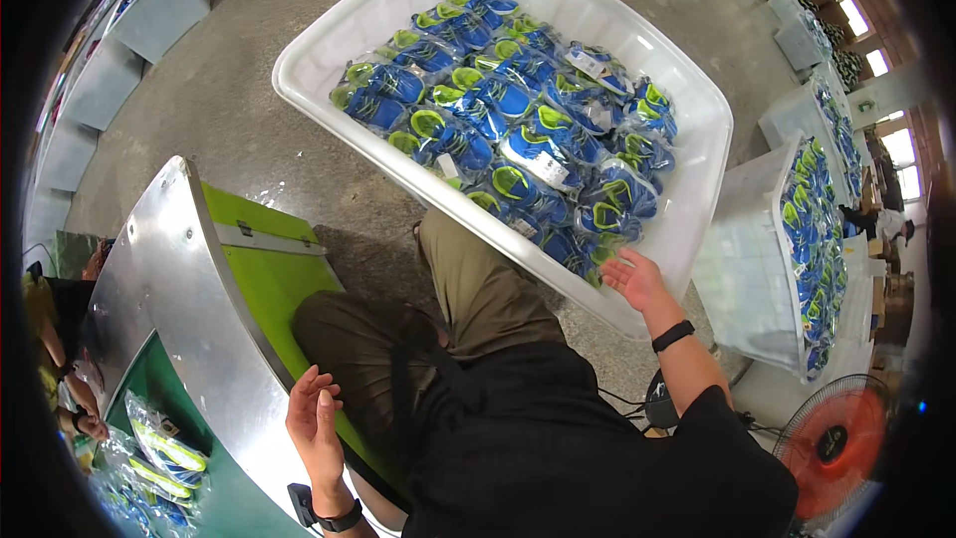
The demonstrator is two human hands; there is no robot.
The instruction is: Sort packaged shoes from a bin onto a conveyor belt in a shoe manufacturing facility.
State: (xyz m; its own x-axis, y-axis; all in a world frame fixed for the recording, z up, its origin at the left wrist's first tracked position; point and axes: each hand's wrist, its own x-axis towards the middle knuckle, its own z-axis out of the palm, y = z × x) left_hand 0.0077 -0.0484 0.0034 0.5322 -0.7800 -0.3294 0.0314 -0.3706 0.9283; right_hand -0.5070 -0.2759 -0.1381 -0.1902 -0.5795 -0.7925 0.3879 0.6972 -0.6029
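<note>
"Where are the bagged shoes (pixel 508 100)?"

"Heaped in the white tub (pixel 637 30), around twelve o'clock from the middle of the view; they're blue with lime linings."

"And the hands?"

"Well apart. The right hand (pixel 642 284), between three and four o'clock, is over the tub's near corner, fingers loosely spread beside the nearest shoes; whether they touch, I can't tell. The left hand (pixel 317 423), between seven and eight, hangs with fingers uncurled near the metal bench (pixel 169 239)."

"Farther out?"

"At eight, a green surface (pixel 164 379) bears bagged lime-and-blue items (pixel 169 448), a co-worker's hand (pixel 95 428) near them. At three, another tub (pixel 747 259) holds similar shoes; at four stands a red fan (pixel 836 443)."
</note>
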